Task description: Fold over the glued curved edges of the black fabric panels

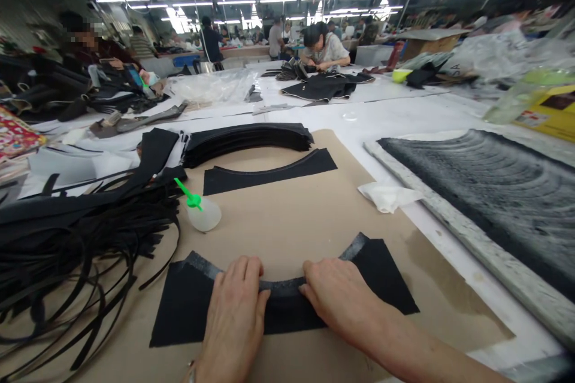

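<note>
A black panel [287, 317] with a curved inner edge lies on brown board in front of me. Along that curve runs a greyish, shiny strip [204, 264], part of it lifted at both ends. My left hand [236, 311] is over the panel's middle-left, fingers bent over the curved edge and thumb pressed at its side. To the right, my right hand [335, 290] grips the same edge, fingers curled and thumb on the strip. The fingertips are partly hidden. Beyond the hands is a translucent squeeze bottle [204, 215] with a green nozzle.
Another curved black piece [274, 170] and a stack of similar pieces [247, 142] lie farther back. Black strips [90, 245] pile up at left. A white cloth [389, 196] sits near a slab with a smeared black surface [494, 191]. Several people work in the background.
</note>
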Tool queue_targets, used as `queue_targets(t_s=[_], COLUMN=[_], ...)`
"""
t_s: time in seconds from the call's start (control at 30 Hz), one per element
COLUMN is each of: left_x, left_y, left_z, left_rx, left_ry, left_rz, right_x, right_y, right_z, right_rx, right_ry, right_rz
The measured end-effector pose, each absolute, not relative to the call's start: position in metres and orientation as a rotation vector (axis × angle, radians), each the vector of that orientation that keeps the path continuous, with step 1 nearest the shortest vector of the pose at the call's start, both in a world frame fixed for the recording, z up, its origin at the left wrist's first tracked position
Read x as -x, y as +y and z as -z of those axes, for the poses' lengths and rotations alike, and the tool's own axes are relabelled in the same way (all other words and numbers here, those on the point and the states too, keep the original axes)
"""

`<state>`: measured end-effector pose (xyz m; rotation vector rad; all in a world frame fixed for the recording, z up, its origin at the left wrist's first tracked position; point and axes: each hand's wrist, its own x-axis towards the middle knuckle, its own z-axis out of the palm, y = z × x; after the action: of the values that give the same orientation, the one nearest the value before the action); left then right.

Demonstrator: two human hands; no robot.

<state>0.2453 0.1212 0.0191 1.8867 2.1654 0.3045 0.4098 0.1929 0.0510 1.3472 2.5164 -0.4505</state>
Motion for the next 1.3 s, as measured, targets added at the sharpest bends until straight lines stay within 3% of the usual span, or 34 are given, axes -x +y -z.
queue_targets(t_s=[0.1, 0.3, 0.83, 1.3], left_x=[-0.245, -0.247, -0.256, -0.271], left_y=[0.117, 0.112, 0.110, 0.110], left_z=[-0.011, 0.012, 0.031, 0.036], left_rx=[-2.196, -2.876, -3.019, -2.940], left_ry=[2.116, 1.399, 1.557, 1.803], left_rz=[-0.442, -0.605, -0.397, -0.385], right_x=[-0.408, -0.415, -0.486, -0.482], right_y=[0.192, 0.195, 0.243, 0.239], right_z=[-0.055, -0.059, -0.048, -0.042], right_rx=[-1.357, -1.421, -1.464, -1.524], right_ry=[2.520, 2.522, 2.504, 2.518], right_rz=[0.452, 0.501, 0.789, 0.683])
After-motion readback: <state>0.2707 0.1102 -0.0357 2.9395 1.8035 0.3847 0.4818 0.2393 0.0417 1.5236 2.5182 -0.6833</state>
